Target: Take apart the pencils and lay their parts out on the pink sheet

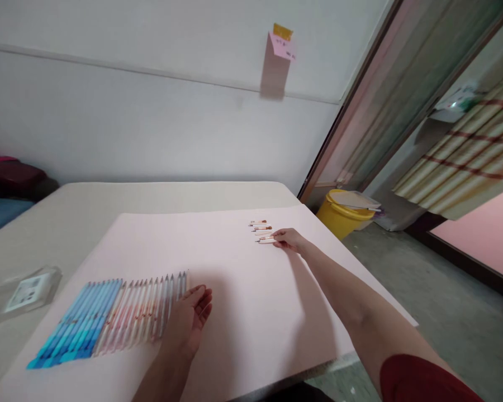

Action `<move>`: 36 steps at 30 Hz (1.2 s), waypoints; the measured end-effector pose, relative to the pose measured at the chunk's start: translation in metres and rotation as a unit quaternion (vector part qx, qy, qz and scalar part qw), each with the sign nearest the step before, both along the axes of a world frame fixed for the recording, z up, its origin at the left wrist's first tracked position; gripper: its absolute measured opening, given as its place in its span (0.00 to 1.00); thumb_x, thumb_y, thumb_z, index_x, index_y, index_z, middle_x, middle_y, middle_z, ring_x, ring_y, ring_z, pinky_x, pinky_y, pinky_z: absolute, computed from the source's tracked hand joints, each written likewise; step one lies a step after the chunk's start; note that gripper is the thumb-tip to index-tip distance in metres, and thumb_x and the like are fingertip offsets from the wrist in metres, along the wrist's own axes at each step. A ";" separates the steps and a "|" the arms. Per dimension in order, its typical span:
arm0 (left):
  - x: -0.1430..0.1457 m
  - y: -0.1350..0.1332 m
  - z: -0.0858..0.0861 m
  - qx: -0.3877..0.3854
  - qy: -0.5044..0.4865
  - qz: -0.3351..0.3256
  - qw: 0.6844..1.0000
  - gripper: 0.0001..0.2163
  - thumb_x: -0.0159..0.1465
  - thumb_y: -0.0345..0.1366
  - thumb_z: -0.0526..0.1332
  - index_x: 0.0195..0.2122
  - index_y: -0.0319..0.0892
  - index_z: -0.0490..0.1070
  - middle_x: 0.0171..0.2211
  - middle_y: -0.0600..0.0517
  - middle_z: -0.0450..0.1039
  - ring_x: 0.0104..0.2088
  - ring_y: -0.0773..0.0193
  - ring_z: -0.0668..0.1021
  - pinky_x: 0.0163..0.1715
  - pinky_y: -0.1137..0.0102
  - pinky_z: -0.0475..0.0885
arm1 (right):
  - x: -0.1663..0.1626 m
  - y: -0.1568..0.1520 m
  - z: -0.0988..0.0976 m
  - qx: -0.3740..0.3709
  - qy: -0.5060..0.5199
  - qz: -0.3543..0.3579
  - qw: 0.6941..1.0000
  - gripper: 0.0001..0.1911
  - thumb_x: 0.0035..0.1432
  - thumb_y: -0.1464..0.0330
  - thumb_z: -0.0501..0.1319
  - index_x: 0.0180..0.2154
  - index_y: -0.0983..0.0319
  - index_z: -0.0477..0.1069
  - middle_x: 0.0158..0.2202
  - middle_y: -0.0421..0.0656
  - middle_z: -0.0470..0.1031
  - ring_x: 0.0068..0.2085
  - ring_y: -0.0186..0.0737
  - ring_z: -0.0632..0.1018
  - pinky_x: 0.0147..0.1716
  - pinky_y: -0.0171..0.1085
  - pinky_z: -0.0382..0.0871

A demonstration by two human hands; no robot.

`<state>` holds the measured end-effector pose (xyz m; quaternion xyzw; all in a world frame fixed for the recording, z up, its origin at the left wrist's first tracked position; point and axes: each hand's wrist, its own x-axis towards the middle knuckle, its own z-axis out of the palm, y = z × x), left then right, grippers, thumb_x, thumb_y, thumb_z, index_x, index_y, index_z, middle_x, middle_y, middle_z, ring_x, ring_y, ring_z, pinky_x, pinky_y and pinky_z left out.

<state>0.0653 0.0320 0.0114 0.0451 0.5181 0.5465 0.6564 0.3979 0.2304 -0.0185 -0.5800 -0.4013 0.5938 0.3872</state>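
Observation:
A row of several pens (109, 318) lies side by side on a pale pink sheet (235, 290), blue ones at the left and pink and clear ones at the right. My left hand (190, 318) rests beside the row's right end, palm up, fingers loosely spread, holding nothing. My right hand (288, 239) is stretched far forward, its fingertips pinched on the nearest of several small pen caps (263, 231) lined up at the sheet's far right.
The sheet covers a beige table (67, 212) set against a white wall. A clear plastic box (25, 290) sits at the table's left edge. A yellow bucket (343, 215) stands on the floor past the right corner. A pink note (281, 44) hangs on the wall.

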 end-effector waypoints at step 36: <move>-0.009 -0.010 0.008 0.028 -0.035 -0.022 0.999 0.05 0.54 0.25 0.61 0.33 0.36 0.70 0.31 0.46 0.74 0.27 0.69 0.76 0.25 0.76 0.72 | -0.023 -0.031 -0.006 0.143 -0.412 -0.101 0.894 0.13 0.49 0.62 0.58 0.36 0.62 0.72 0.37 0.46 0.74 0.37 0.41 0.73 0.32 0.34 0.64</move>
